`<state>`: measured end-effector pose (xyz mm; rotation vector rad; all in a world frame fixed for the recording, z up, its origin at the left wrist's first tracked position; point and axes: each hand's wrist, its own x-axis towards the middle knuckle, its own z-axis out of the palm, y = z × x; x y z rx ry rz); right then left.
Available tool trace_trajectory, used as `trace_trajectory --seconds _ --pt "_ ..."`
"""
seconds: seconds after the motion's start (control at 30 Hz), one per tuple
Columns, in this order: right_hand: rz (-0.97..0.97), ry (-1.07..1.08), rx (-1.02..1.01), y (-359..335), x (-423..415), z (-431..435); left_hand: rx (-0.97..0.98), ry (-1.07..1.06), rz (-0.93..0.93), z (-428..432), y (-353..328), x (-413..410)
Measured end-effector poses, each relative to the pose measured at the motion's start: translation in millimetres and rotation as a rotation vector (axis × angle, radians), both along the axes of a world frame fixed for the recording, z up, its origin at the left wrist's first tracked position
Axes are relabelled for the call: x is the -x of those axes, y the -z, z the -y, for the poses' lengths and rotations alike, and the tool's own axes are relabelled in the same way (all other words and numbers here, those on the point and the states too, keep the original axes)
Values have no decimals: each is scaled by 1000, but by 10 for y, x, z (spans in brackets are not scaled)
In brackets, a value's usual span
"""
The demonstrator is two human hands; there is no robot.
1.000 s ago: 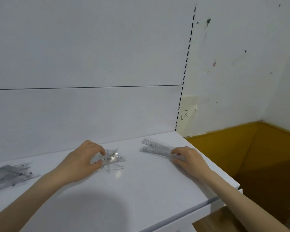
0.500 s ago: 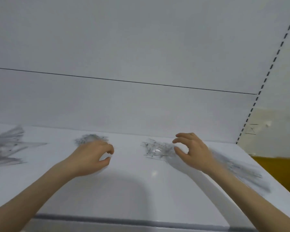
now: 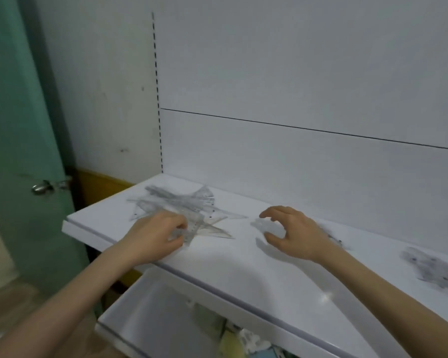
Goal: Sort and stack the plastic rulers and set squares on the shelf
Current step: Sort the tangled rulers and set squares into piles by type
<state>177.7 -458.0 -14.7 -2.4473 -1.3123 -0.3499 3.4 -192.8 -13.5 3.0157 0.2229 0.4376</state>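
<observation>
White shelf [image 3: 243, 267] against white back panel; green door [image 3: 23, 125] at left. Tangled pile of rulers and set squares [image 3: 176, 202] at shelf's left end, just beyond left hand [image 3: 158, 235]. Its curled fingers pinch clear ruler [image 3: 192, 232] at pile's near edge, long axis roughly near-to-far. Right hand [image 3: 292, 233] arched over small clear piece [image 3: 263, 224], thumb and fingers apart, gripping nothing. Blurred heap [image 3: 435, 267] far right. Overlapping set squares may snag ruler on lift.

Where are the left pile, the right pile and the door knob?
left pile [image 3: 176, 202], head view, on the overlapping rulers at its middle.
right pile [image 3: 432, 267], head view, on its blurred grey middle.
door knob [image 3: 39, 187], head view, on the round metal knob.
</observation>
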Motion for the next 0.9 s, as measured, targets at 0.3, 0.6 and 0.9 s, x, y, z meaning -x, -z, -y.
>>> trace_trajectory --seconds 0.3,0.6,0.9 --pt "-23 54 145 62 122 -1815 40 -76 -7 -1858 26 352" --pt "-171 196 209 19 -165 -2269 142 27 108 -2365 135 37" --pt "-30 60 286 -100 -180 -2442 163 330 108 -2081 126 -647"
